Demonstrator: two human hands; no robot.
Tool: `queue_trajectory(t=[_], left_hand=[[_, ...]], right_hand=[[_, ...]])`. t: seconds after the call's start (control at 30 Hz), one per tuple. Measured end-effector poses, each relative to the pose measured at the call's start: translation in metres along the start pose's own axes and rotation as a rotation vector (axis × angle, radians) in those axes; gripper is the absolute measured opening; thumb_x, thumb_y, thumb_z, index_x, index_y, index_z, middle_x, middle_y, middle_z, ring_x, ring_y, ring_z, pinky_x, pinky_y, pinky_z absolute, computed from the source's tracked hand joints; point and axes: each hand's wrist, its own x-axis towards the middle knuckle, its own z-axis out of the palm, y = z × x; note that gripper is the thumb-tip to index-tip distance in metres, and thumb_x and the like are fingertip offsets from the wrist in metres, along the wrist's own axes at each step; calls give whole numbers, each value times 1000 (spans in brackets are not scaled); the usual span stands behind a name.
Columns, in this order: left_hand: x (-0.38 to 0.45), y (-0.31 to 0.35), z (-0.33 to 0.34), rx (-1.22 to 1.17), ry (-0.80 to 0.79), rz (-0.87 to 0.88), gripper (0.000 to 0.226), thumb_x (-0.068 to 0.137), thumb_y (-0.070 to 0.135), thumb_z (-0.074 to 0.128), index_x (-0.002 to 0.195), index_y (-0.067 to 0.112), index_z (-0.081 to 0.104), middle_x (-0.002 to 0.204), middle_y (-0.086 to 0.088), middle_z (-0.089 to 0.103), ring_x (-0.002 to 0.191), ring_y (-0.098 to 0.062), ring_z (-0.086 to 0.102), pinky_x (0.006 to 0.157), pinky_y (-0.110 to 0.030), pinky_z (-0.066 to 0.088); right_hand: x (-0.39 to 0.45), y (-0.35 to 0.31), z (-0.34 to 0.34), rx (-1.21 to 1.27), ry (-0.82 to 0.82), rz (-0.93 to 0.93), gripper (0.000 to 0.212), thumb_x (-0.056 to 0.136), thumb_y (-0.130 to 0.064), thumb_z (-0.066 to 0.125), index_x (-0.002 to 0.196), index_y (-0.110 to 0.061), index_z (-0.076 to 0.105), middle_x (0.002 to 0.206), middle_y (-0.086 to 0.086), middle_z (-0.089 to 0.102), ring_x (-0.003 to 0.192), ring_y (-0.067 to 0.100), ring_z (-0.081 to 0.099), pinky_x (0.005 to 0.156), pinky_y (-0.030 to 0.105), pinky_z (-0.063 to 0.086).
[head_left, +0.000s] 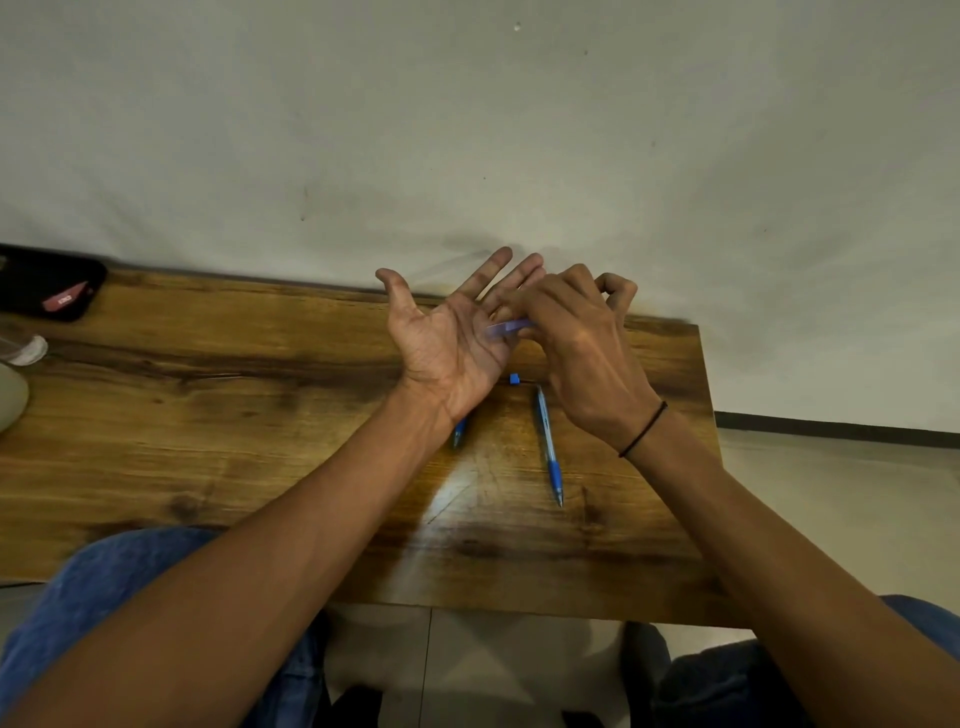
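My left hand is held palm up above the wooden table, fingers straight and spread. My right hand hovers over its fingers and pinches a small translucent blue pen part that touches the left palm. A blue pen lies on the table below my right hand. A second blue pen pokes out from under my left wrist, mostly hidden. A small blue cap lies on the table between my wrists.
A black phone lies at the table's far left corner. A clear round lid and a pale rounded object sit at the left edge. A pale wall stands behind the table. My knees in blue jeans are below the near edge.
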Motion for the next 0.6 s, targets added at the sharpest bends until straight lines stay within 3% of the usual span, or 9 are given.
queue_trajectory(t=[0.07,0.17,0.23,0.3,0.43,0.6], left_hand=[[0,0,-1,15,3,-1,127,82,98,11,158,0,40,155,-31,50,152,-44,41,120,-44,32],[0,0,0,-1,1,6,127,82,98,12,158,-1,40,154,-31,51,149,-43,44,119,-48,38],[0,0,0,0,-8,9,128,82,98,10,158,0,40,153,-31,52,145,-41,49,102,-41,54],[0,1,0,7,-14,5,128,82,98,9,157,0,41,153,-30,53,147,-42,47,92,-36,54],[0,0,1,-10,-6,0,128,83,98,10,158,-1,39,154,-32,51,147,-44,46,113,-46,45],[-2,1,2,-14,-20,-8,128,82,98,10,158,0,40,153,-31,52,139,-41,55,103,-39,49]], right_hand=[[0,0,0,-13,-12,-9,54,72,19,72,109,-20,72,110,-2,69,110,23,55,90,41,24],[0,0,1,0,6,1,67,67,22,64,121,-19,66,112,0,70,110,24,55,88,38,20],[0,1,1,-10,4,-13,61,70,21,66,115,-20,69,110,-1,69,109,24,55,88,39,21],[0,1,1,-15,-1,-19,52,72,19,71,106,-21,73,108,-2,67,108,24,54,89,41,23],[0,-1,2,-7,7,12,68,66,23,68,119,-21,66,114,-1,69,110,24,55,87,40,22],[-1,1,1,4,7,3,52,74,19,73,106,-22,74,107,-2,67,107,23,52,87,42,25]])
